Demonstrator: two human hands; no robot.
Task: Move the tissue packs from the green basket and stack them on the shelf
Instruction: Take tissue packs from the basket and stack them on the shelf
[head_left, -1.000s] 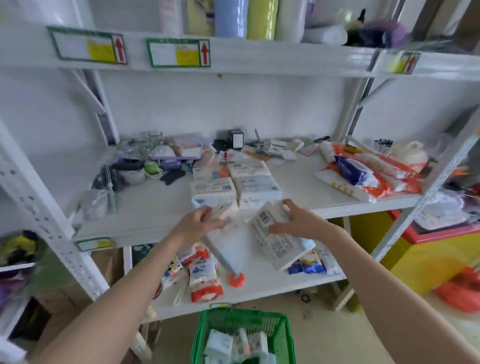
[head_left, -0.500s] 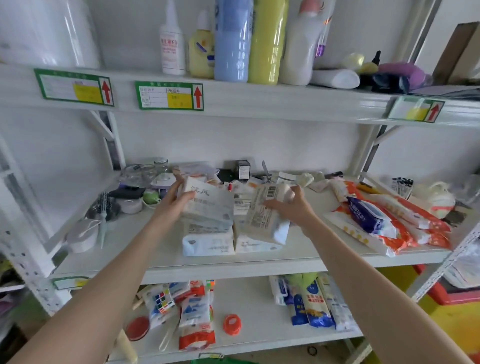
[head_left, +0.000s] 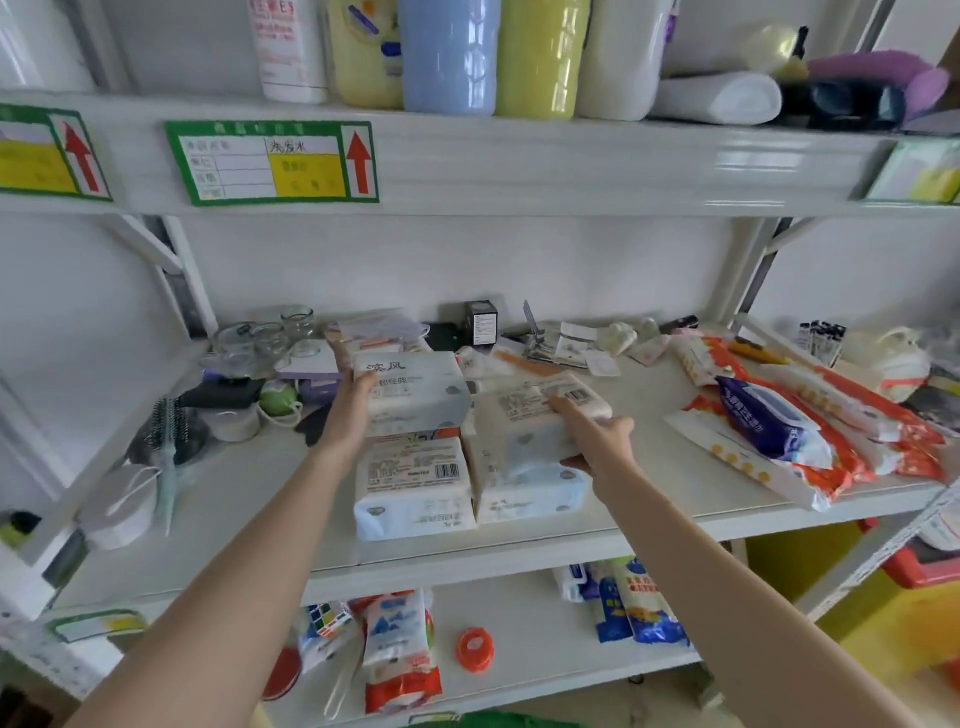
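Observation:
My left hand (head_left: 349, 415) grips a white tissue pack (head_left: 413, 392) by its left end, resting on top of the left stack on the middle shelf (head_left: 519, 551). My right hand (head_left: 592, 441) holds a second tissue pack (head_left: 535, 415) with a barcode label, sitting tilted on the right stack. Below them lie two more packs, the left front pack (head_left: 413, 493) and the right front pack (head_left: 530, 491). Only a sliver of the green basket (head_left: 498, 721) shows at the bottom edge.
Glass jars (head_left: 270, 338), a brush (head_left: 169, 441) and a white mask (head_left: 122, 506) crowd the shelf's left. Orange and blue wipe packets (head_left: 789, 431) lie on the right. Bottles (head_left: 452, 52) stand on the upper shelf. Snack packs (head_left: 400, 649) lie on the lower shelf.
Both hands rose from near the lower shelf and carried the two packs forward onto the stacks on the middle shelf. The view tilted up, so the basket dropped almost out of sight.

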